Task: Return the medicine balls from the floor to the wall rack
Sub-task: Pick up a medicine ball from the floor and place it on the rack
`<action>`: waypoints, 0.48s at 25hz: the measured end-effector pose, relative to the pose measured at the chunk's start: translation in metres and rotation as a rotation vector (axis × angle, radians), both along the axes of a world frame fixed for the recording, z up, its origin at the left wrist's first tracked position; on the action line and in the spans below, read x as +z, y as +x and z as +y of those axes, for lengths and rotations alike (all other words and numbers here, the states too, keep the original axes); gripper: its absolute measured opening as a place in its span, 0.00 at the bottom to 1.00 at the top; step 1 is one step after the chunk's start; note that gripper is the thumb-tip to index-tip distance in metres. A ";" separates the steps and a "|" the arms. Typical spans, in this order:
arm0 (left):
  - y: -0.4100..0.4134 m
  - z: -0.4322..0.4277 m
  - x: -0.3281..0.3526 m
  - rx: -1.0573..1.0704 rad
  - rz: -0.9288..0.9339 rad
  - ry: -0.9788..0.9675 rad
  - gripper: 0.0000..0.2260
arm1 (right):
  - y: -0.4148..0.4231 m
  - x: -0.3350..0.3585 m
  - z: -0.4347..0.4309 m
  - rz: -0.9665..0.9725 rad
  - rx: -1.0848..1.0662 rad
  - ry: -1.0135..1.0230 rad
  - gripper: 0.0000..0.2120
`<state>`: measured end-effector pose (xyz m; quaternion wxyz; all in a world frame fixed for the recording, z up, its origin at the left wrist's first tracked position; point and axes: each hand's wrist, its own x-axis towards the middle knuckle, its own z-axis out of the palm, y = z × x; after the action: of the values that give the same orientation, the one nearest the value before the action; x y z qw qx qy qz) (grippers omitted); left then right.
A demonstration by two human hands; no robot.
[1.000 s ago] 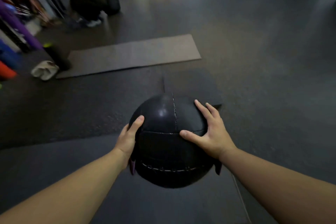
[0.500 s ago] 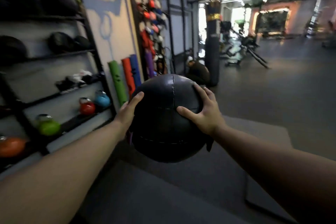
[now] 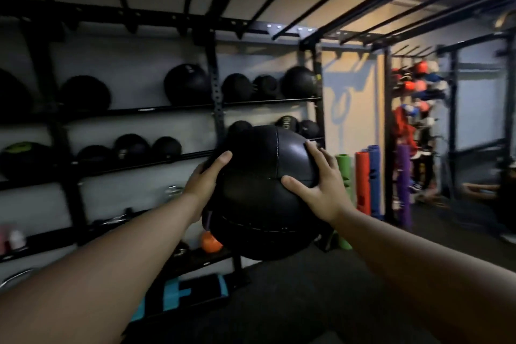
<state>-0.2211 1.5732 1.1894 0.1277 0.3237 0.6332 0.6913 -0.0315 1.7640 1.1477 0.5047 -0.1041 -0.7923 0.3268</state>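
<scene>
Dim gym walls back a black steel wall rack [image 3: 215, 98] whose shelves run from the left edge to a post near the middle of the view. On its upper shelf six black balls can be counted: one cut off at the far left, one beside it, a large one [image 3: 186, 84] against the upright, then three more to the right of that post. The shelf below carries a green-marked ball [image 3: 21, 158] at the left, three black ones in a row, and about three more partly hidden behind the held ball; blur makes that last count uncertain. Lower down, an orange kettlebell [image 3: 210, 243] shows, with other dim shapes too smeared to name. Four foam rollers stand upright by the wall at the right: green [image 3: 344, 173], orange [image 3: 362, 181], blue [image 3: 374, 179] and purple [image 3: 403, 184]. One black medicine ball [image 3: 262, 190] is held in the air in front of the rack's middle shelves, off the floor, touching no shelf. The left hand [image 3: 208, 179] presses its left side with fingers wrapped around the curve; the right hand [image 3: 321, 184] lies on its right side, fingers spread wide, thumb stretched across the front.
</scene>
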 end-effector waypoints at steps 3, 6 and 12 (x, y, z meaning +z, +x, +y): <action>-0.060 -0.012 -0.002 0.093 -0.018 0.010 0.41 | -0.080 0.014 0.010 -0.006 0.110 0.045 0.54; -0.124 -0.002 0.002 0.165 -0.013 0.031 0.47 | -0.163 0.022 0.037 0.012 0.185 0.065 0.54; -0.245 0.041 0.028 0.348 0.012 0.051 0.45 | -0.322 0.035 0.098 0.028 0.324 0.031 0.53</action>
<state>-0.4662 1.6144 1.2171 -0.0058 0.2167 0.6625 0.7170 -0.3536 1.8621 1.1825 0.4580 0.0376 -0.7965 0.3930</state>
